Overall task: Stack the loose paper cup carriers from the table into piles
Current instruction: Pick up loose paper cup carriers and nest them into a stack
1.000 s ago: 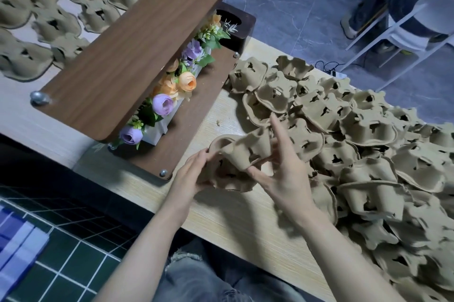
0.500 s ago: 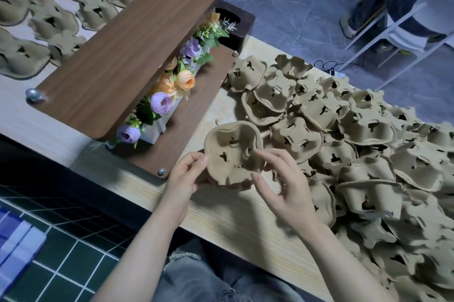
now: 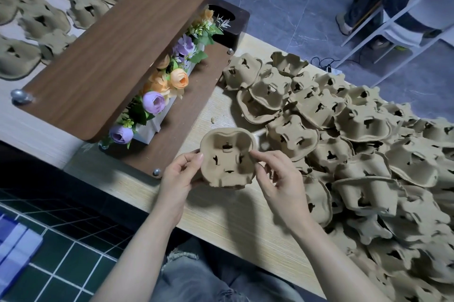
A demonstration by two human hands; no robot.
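Note:
A small pile of brown pulp cup carriers is held just above the light wooden table, hollow side facing up. My left hand grips its left edge, thumb on top. My right hand pinches its right rim with thumb and fingertips. A big heap of loose cup carriers covers the table to the right of my hands.
A dark wooden shelf stand with artificial flowers stands left of the held pile. Several more carriers lie beyond it at the far left. A white chair and a person's legs are at the back right.
The carrier my right hand held tilted has been set down into the pile in my left hand. Both hands now hold the pile by its edges.

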